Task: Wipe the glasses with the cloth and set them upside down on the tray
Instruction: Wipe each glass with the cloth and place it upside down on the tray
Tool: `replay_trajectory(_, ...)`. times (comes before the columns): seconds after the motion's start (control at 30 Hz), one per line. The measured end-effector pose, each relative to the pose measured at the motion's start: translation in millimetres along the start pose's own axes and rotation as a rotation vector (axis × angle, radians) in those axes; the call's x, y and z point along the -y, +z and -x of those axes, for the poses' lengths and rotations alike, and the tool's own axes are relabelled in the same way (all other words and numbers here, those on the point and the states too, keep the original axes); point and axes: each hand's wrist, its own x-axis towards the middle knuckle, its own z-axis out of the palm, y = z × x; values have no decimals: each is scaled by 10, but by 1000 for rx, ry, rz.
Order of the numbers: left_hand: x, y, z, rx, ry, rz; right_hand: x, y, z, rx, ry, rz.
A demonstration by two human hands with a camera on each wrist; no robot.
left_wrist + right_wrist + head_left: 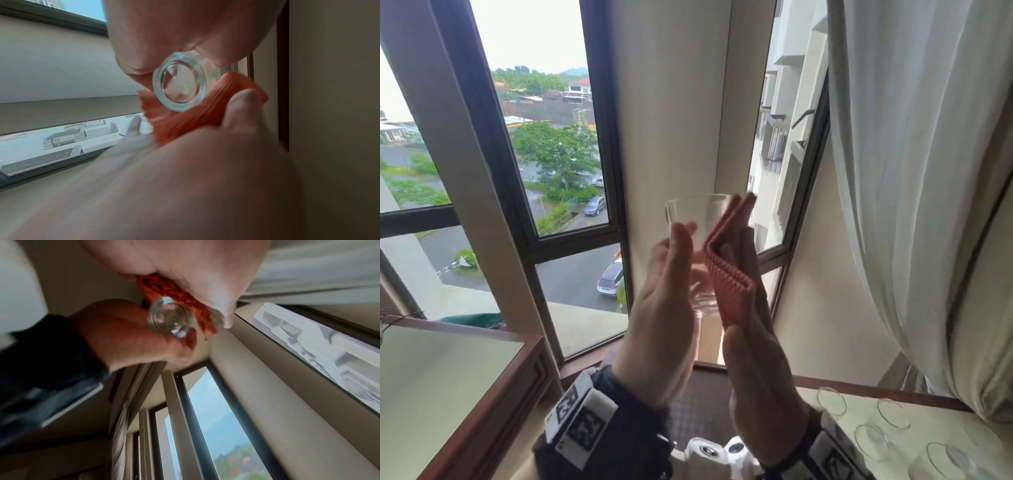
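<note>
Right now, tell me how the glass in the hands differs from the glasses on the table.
The held glass is raised in front of the window, between the left hand and the right hand; the table glasses stand untouched at lower right. The orange cloth lies against the held glass only. All are clear glass.

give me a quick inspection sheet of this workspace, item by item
surface: pale tabletop with wood edge at lower right; second table at left
job's things: glass held up, rim up; folded orange cloth against its side; several more glasses on the tabletop; no tray in view
clutter: nothing seen
grippers: left hand holds the glass; right hand presses the cloth to it
cables: nothing seen
surroundings: windows over a street, white curtain at right
</note>
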Motion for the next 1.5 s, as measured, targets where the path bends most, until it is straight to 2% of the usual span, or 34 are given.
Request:
replay_trajectory(0.07,-27,-19,-21,-22,33,23,-181,0,194,-47,38,141)
replay_trajectory(0.13,-5,10,7,23,58,-8,-238,-39,177,-121,133,196)
replay_trajectory(0.23,106,63,78,91,91,-128,-268,-125,-23,-169,157,96)
replay_trajectory(0.33,144,85,79,87,81,-253,-101,-142,-194,-71,142,23)
replay_trajectory(0.4,181,32,34,49,98,-315,8,-61,-192,10,100,94)
replay_trajectory(0.5,54,-33,-67,-35,29,-153,4,20,69,100,14,126)
replay_trajectory(0.53,28,-53,-92,-37,18,-106,-56,18,170,98,53,94)
replay_trajectory(0.6,-32,-47,-77,-16,71,-121,-127,-25,259,41,282,-1)
replay_trajectory(0.67,-2,-8,-7,33,95,-111,-232,-70,239,-13,325,-116)
replay_trajectory(0.7,42,27,29,51,107,-133,-186,-111,148,18,389,-206)
replay_trajectory(0.73,87,61,60,60,106,-162,-148,-79,103,-29,413,-171)
replay_trajectory(0.83,161,112,81,36,68,-163,-268,-221,4,8,184,-19)
replay_trajectory(0.87,171,108,58,4,53,-156,-218,-205,-29,-82,153,4)
replay_trajectory(0.9,167,100,28,-31,34,-138,-142,-163,-24,-79,174,-3)
replay_trajectory(0.93,143,86,4,-66,19,-101,-72,-129,-17,-66,200,-31)
replay_trajectory(1.07,-61,32,-121,-136,4,-28,-162,-22,306,38,56,58)
replay_trajectory(1.13,-105,50,-110,-84,16,-72,-170,-19,366,49,131,62)
replay_trajectory(1.17,-114,74,-70,-49,25,-87,-203,-14,376,11,126,146)
replay_trajectory(1.23,-92,125,41,3,61,-131,-199,-41,271,2,136,170)
replay_trajectory(1.27,-43,132,87,16,99,-164,-210,-102,186,-39,196,165)
replay_trajectory(1.3,1,148,123,19,131,-201,-199,-160,55,-103,235,145)
replay_trajectory(1.33,47,153,148,19,144,-240,-215,-217,-24,-157,303,34)
replay_trajectory(1.37,73,164,168,25,134,-264,-278,-308,-17,-169,303,-62)
replay_trajectory(1.43,105,178,175,36,110,-289,-350,-397,-65,-166,320,-89)
replay_trajectory(1.47,131,175,160,43,111,-287,-230,-357,-156,-154,321,-70)
replay_trajectory(1.5,143,175,136,42,108,-287,-127,-320,-181,-89,357,-86)
